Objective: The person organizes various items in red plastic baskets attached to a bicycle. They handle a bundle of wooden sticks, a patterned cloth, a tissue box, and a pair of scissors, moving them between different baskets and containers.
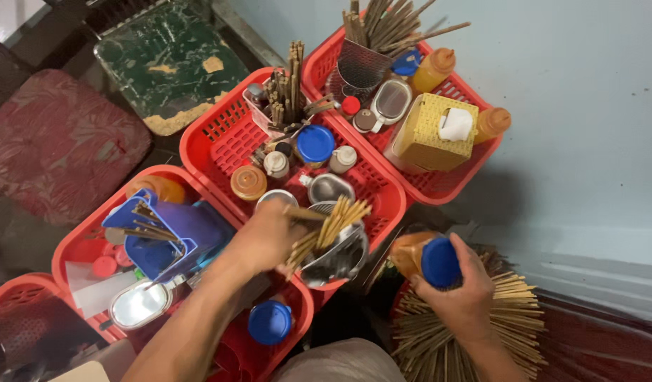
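Observation:
My left hand (266,240) grips a bundle of wooden chopsticks (333,226), their ends fanned out over a metal mesh holder (340,258) at the near edge of the middle red basket (212,134). My right hand (467,293) is wrapped around an orange sauce bottle with a blue cap (432,258), tilted on its side. Below that hand lies a big loose pile of chopsticks (474,332).
Three red baskets stand in a diagonal row, holding small jars, blue-lidded pots, metal cups and chopstick holders. The far basket (467,177) has a woven yellow tissue box (428,134) and orange bottles. The near basket (74,247) holds a blue holder (163,237). A red cushion (57,141) lies left.

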